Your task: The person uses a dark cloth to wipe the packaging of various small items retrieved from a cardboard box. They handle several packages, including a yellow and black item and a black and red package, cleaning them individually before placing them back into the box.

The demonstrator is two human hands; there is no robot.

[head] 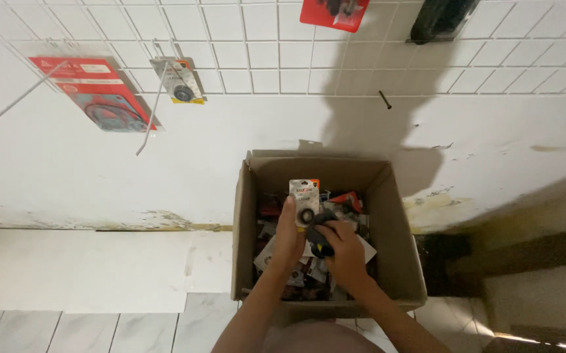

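Held item: a small carded blister pack (pixel 304 199) with a dark ring-shaped part, apparently a bearing or seal, under clear plastic; it stands upright above the open cardboard box (pixel 394 261).
Handling: judged light; the backing card is stiff but bendable, and the plastic bubble is likely slick. Best taken by the lower card edge, clear of the bubble.
Left hand (pixel 287 243): reaches forward into the box, palm turned inward; its grip pinches the lower edge of the pack between thumb and fingers.
Right hand (pixel 343 252): angled in from the right, fingers curled and pressed around a small dark object (pixel 322 225), kind not discernible, just beside the pack.
Box contents: a loose heap of similar packaged parts (pixel 283 261), some red, some white.
Box location: on the tiled floor (pixel 100 320), against a white wall.
Wall: a white wire grid panel (pixel 263 46) carries hanging packs, including a red gasket card (pixel 97 95) and a small bearing card (pixel 179 80).
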